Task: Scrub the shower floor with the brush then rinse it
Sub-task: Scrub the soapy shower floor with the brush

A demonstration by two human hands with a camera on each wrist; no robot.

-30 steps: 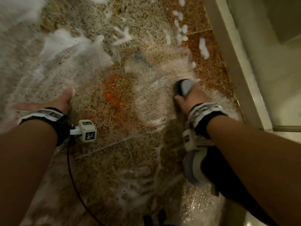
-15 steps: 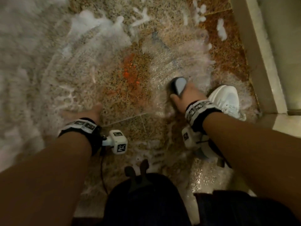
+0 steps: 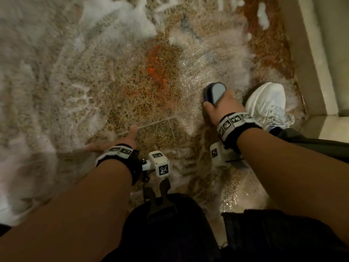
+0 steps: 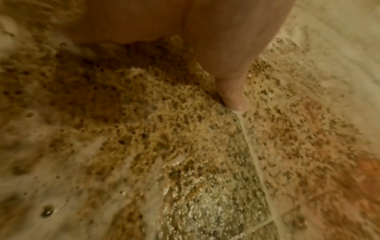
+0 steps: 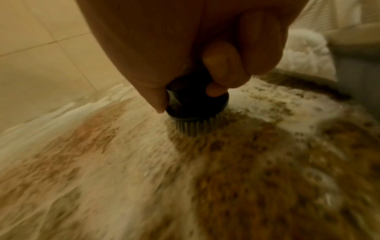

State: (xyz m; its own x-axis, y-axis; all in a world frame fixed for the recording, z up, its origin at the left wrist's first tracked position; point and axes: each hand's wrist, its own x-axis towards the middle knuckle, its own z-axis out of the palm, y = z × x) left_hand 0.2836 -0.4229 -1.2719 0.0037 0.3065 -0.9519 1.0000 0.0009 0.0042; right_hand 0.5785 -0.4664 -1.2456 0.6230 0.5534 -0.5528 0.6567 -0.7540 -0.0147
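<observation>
The head view looks steeply down from above onto the speckled shower floor (image 3: 105,103), taking in both forearms, the foam (image 3: 120,17), a white shoe (image 3: 268,103) and the wall base at right. The left wrist view sits low and very near the floor, facing along the left hand (image 4: 232,48) toward a grout line (image 4: 259,160). The right wrist view is equally close, looking past the right hand (image 5: 205,45) at the brush (image 5: 195,112). All 3 views share the wet floor; the head and right wrist views share the brush.
</observation>
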